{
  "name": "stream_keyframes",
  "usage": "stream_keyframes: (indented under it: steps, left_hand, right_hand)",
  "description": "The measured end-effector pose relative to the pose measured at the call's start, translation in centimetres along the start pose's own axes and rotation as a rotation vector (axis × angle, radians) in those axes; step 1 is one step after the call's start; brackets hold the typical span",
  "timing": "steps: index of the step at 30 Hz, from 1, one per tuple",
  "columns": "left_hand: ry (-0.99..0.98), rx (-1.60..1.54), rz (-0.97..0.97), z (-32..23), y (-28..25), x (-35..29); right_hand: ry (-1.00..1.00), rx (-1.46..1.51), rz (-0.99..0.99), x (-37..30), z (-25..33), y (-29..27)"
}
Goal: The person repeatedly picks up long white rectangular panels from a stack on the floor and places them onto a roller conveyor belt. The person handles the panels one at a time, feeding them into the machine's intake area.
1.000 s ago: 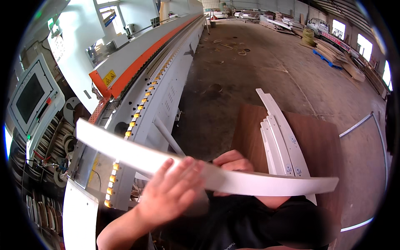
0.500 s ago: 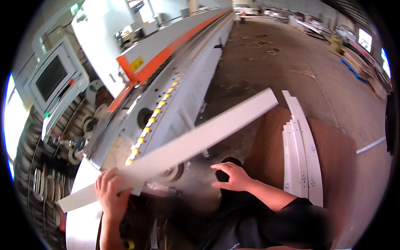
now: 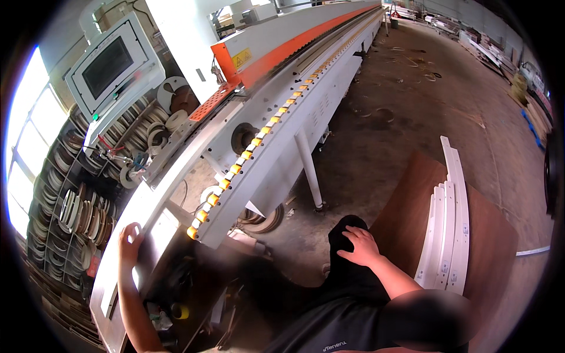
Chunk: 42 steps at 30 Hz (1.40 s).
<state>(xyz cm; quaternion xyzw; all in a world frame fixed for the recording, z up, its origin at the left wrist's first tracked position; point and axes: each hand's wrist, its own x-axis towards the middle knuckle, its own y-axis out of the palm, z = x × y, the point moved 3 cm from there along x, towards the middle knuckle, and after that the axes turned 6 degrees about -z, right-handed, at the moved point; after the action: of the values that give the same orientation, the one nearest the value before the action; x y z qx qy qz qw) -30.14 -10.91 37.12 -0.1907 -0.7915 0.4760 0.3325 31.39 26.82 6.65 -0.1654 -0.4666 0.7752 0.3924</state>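
Observation:
A long white board point(image 3: 154, 203) lies along the pale infeed table point(image 3: 112, 281) of a long machine, its far part reaching toward the orange guard. My left hand point(image 3: 129, 242) grips the board near its close end, thumb and fingers curled at its edge. My right hand point(image 3: 360, 246) is empty, fingers spread, over my dark-clothed knee point(image 3: 341, 235). To its right, several white strips with small holes point(image 3: 450, 235) lie stacked on a brown panel point(image 3: 406, 182).
Yellow rollers point(image 3: 236, 169) line the machine's near rail. A control screen point(image 3: 107, 67) stands at left above racks of edging coils point(image 3: 88, 217). A support leg point(image 3: 308, 170) stands below the rail. Scraps lie on the concrete floor point(image 3: 412, 100).
The white board, held slanting across in front of me before, has swung left and down onto the infeed table. My left hand moved left with it; my right hand shifted right toward the knee.

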Motion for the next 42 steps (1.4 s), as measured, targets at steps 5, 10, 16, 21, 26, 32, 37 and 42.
stream_keyframes:
  steps: [5,10,16,21,26,32,37,42]
  left_hand:
    - [0.245,0.237,-0.156,-2.3,1.4,2.9]
    - [0.347,0.223,-0.168,-11.5,6.8,7.8]
    - [0.541,0.612,-0.186,-12.5,11.6,14.7]
    - [0.465,0.610,-0.236,-13.1,12.4,16.9]
    - [0.346,0.515,-0.260,-14.3,13.1,18.2]
    - [0.356,0.512,-0.226,-16.1,14.0,20.1]
    - [0.334,0.511,-0.201,-19.2,15.8,22.2]
    - [0.360,0.332,-0.297,-18.8,16.1,21.4]
  right_hand:
    - [0.120,-0.250,0.170,0.3,-1.7,3.4]
    - [0.132,-0.293,0.165,1.6,-1.9,4.2]
    - [0.129,-0.274,0.160,1.5,-2.2,3.7]
    - [0.148,-0.228,0.132,1.7,-2.2,3.4]
    - [0.162,-0.196,0.128,2.4,-1.6,3.4]
    - [0.146,-0.171,0.131,3.1,-0.9,3.7]
    - [0.168,-0.150,0.128,3.3,-1.0,3.6]
    - [0.172,-0.142,0.096,3.0,-1.8,3.4]
